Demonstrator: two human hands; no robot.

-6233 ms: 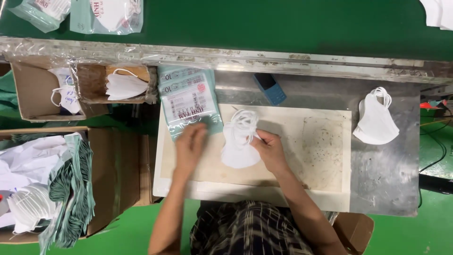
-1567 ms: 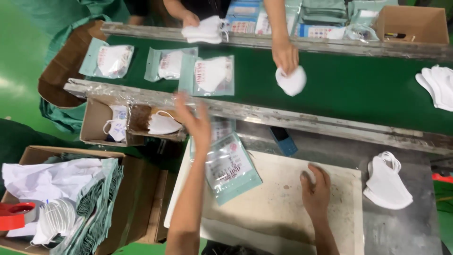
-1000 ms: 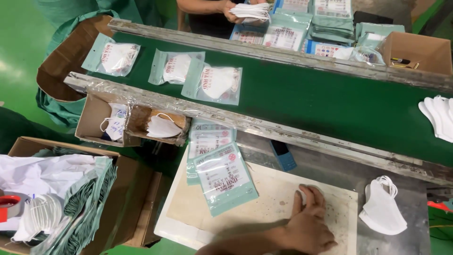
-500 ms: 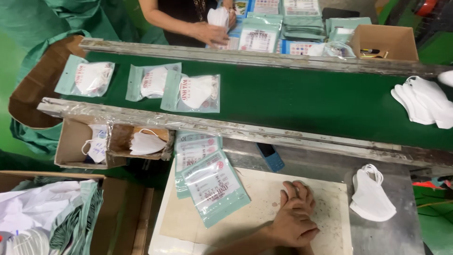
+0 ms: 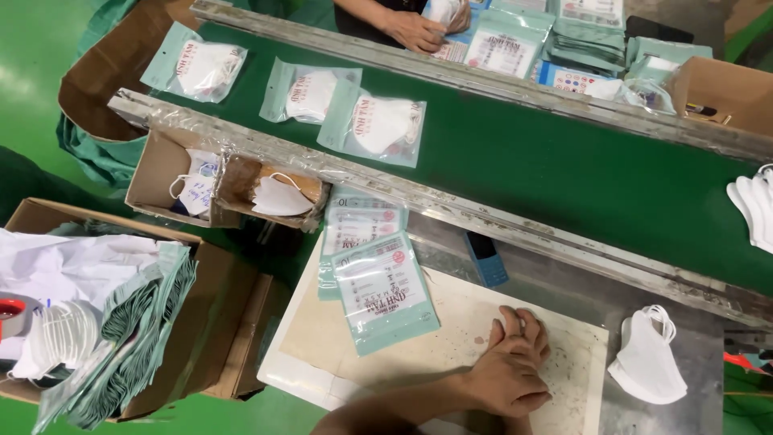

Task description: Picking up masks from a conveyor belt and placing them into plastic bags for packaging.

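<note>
My left hand (image 5: 501, 385) lies flat on top of my right hand (image 5: 522, 324), both resting on the white work board (image 5: 463, 318). The forearm comes in from the lower left. Nothing shows in either hand, and the right hand is mostly covered. Just left of the hands lies a small stack of teal flat pouches (image 5: 385, 294). A pile of white folded masks (image 5: 648, 364) sits on the metal table to the right of the hands.
A green conveyor belt (image 5: 564, 177) carries three bagged masks (image 5: 378, 125) and loose masks (image 5: 753, 201). Beyond it, another person's hands (image 5: 415, 31) work among pouch stacks. A blue phone (image 5: 485, 259) lies by the board. Cardboard boxes (image 5: 189, 189) with masks and pouches stand at left.
My left hand has come back from the belt edge and settled over my right hand on the board. The view has tilted, showing more of the belt's far side.
</note>
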